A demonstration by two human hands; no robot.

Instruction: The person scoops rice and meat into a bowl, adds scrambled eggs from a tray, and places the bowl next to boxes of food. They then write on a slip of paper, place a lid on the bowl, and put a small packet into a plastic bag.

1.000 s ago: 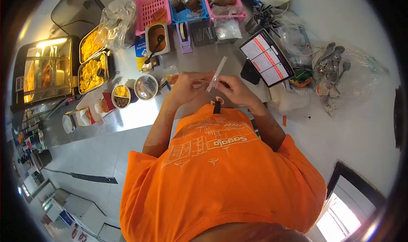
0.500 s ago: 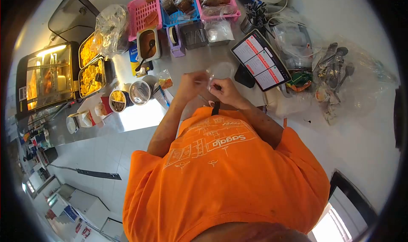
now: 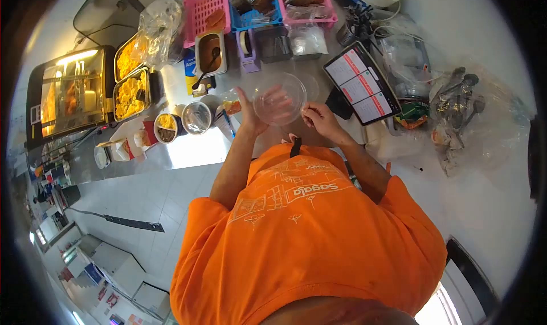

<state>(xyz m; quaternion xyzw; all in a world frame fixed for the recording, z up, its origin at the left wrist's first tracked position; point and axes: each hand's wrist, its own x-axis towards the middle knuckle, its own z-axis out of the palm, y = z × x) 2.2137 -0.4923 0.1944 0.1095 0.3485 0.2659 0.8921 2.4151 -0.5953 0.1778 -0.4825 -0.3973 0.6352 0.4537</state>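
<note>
A clear round plastic lid is in front of me above the counter. The fingers of my left hand are spread flat behind it and show through the plastic, with the thumb apart at the left. At the lid's right edge, my right hand is closed in a pinch on the rim. Left of my hands stands a round tub with a clear cover. Beside it is another tub holding yellow and dark food. A small sachet lies near my left wrist.
Trays of yellow food and a lit display warmer stand at left. A sauce pan with a spoon, a tape dispenser and a pink basket line the back. A tablet and bagged utensils are at right.
My hands have come apart. The lid now faces me as a full round, with my left hand spread behind it and my right hand at its edge. The view has shifted slightly.
</note>
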